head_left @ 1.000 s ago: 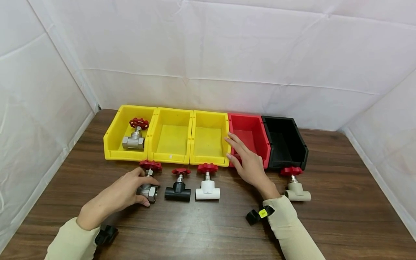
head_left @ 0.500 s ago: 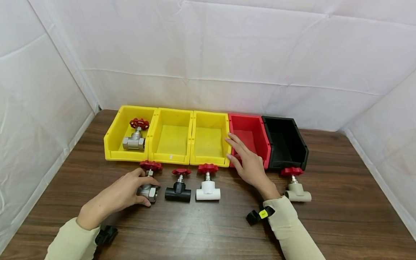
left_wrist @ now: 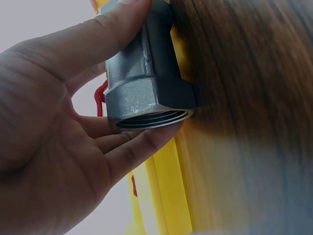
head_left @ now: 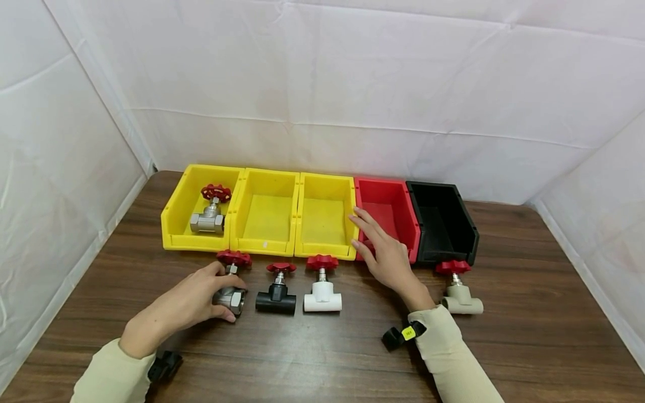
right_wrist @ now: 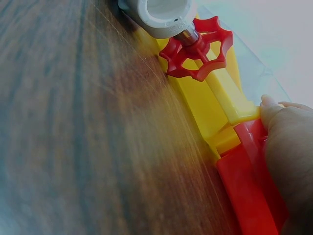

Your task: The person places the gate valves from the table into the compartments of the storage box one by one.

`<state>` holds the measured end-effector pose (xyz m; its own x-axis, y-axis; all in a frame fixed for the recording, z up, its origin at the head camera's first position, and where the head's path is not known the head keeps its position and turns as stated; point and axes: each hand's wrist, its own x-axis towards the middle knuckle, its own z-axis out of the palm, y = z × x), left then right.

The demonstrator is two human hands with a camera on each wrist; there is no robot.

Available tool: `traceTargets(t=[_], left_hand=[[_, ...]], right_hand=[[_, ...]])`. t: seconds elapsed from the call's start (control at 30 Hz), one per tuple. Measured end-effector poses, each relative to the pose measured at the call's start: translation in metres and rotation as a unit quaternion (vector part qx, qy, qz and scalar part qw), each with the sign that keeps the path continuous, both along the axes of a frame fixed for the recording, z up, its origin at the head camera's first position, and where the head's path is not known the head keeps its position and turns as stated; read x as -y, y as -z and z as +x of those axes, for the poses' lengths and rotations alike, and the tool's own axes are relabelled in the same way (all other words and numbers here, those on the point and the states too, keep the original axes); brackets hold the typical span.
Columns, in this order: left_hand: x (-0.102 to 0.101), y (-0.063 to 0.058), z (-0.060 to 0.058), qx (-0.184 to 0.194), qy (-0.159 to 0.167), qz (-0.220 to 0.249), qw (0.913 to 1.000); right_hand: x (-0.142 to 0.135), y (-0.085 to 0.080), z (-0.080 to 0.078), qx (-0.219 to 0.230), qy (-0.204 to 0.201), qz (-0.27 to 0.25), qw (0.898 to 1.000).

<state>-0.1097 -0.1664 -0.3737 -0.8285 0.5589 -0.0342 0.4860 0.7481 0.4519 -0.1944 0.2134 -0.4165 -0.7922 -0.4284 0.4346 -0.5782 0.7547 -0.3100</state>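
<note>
My left hand [head_left: 186,299] grips a metal valve [head_left: 235,301] with a red handwheel, standing on the table in front of the leftmost yellow bin. In the left wrist view, thumb and fingers wrap the valve's grey body [left_wrist: 142,95], its threaded opening facing the camera. My right hand [head_left: 387,254] holds nothing; its relaxed fingers touch the edge where the third yellow bin [head_left: 322,221] meets the red bin [head_left: 380,212]. Just left of it stands a white plastic valve [head_left: 322,299]. A black valve [head_left: 275,299] is between that one and my left hand.
A second metal valve [head_left: 208,219] sits inside the leftmost yellow bin [head_left: 173,240]. Another yellow bin [head_left: 264,218] adjoins it. The black bin [head_left: 438,224] ends the row at right. A beige valve [head_left: 461,299] stands beyond my right wrist. White sheeting [head_left: 322,84] encloses the table.
</note>
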Motion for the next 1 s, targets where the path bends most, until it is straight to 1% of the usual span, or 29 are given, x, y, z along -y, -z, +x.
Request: traceTargets(t=[0.17, 0.3, 0.63, 1.0], left_hand=[[-0.0001, 0.0005, 0.0005, -0.012, 0.004, 0.004, 0.9999], [0.0, 0.0003, 0.001, -0.013, 0.003, 0.007, 0.9999], [-0.0026, -0.0007, 0.0026, 0.007, -0.014, -0.005, 0.9999], [-0.0042, 0.001, 0.0037, -0.014, -0.009, -0.008, 0.9998]], right_hand=[[0.0004, -0.0005, 0.0003, -0.005, 0.0, 0.001, 1.0], [0.0003, -0.0007, 0.0006, -0.011, -0.003, 0.0, 1.0], [0.0003, -0.0012, 0.0017, -0.006, 0.001, 0.002, 1.0], [0.001, -0.0011, 0.0012, -0.008, -0.002, -0.002, 1.0]])
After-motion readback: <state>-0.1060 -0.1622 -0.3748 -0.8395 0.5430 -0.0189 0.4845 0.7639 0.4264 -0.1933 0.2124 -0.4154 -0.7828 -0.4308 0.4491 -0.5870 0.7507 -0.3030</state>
